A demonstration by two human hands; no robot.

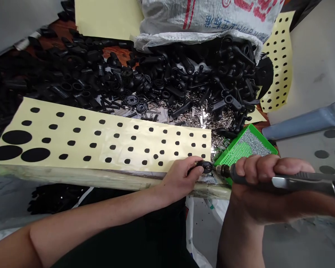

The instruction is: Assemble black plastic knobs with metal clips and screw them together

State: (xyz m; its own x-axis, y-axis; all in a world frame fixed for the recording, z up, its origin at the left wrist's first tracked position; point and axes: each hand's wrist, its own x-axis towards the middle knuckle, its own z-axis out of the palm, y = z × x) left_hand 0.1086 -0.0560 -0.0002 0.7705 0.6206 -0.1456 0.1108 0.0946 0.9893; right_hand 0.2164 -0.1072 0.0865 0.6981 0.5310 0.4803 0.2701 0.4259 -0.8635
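My left hand (181, 178) pinches a small black plastic part (207, 167) between thumb and fingers. My right hand (261, 182) grips a handheld rotary tool (279, 180) with a grey and silver body. The tool's metal collet and bit reach the black part from the right and appear to touch it, though the contact point is small and partly hidden. A green plastic tray (247, 147) lies just beyond both hands, holding grey granular material. Beyond the tray is a heap of black plastic parts (167, 78), with loose silver metal pieces (201, 115) at its near side.
A pale yellow sheet with black dots (100, 141) lies left of my hands on a long wrapped board edge (100, 178). A woven sack (203, 18) spills the heap. A blue-grey tube (301, 121) and dotted grey panel (326, 156) stand right.
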